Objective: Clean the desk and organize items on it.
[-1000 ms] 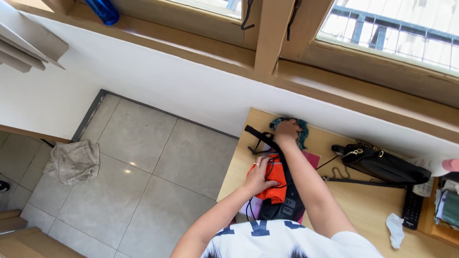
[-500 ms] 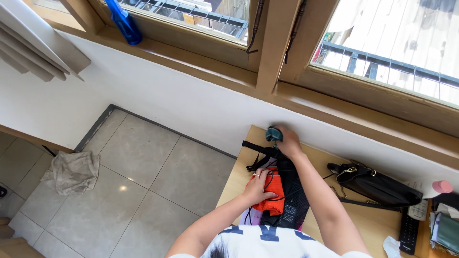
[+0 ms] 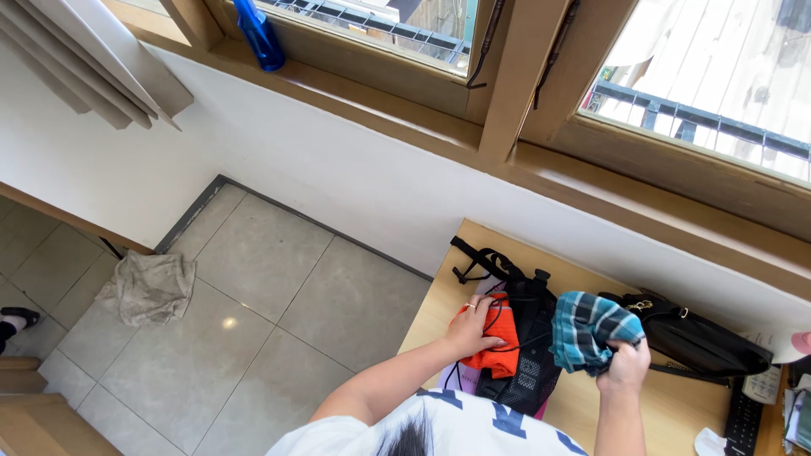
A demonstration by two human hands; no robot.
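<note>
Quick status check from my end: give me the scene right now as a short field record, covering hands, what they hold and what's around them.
left hand: palm down on the orange and black backpack, pressing its orange pocket
right hand: raised above the desk, gripping a bunched teal plaid cloth
surface: wooden desk below the window
beside the backpack: black handbag to its right, against the wall
floor: grey tiles with a crumpled grey rag
windowsill: blue bottle
desk's right edge: partly cut off, items unclear

Bright daylight pours through the windows (image 3: pixel 701 93); a small glare spot shines on the floor (image 3: pixel 229 323). Sharp focus, wide-angle bending at edges.
</note>
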